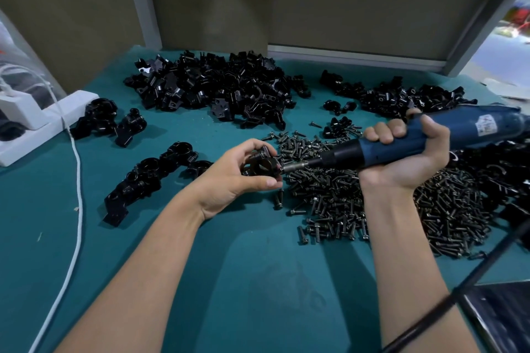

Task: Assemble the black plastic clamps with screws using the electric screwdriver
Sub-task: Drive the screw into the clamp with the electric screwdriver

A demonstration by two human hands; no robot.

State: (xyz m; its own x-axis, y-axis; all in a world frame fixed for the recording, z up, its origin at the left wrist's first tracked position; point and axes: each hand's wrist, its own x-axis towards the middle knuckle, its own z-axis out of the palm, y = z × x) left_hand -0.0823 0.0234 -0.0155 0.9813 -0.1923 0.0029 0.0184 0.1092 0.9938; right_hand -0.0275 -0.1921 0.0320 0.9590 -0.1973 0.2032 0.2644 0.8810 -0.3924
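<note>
My left hand (235, 178) holds a black plastic clamp (262, 165) above the teal table, thumb below it and fingers curled over its top. My right hand (407, 152) grips the blue electric screwdriver (401, 143), which lies almost level and points left. The screwdriver's metal bit (294, 165) meets the clamp's right side. Below and to the right of both hands lies a large heap of black screws (387, 203).
A big pile of loose clamp parts (212, 86) lies at the back, a smaller one (401, 97) at the back right. Clamps (149, 175) lie at the left. A white power strip (43, 120) and white cable (77, 209) run along the left. A black cord (459, 286) crosses the lower right.
</note>
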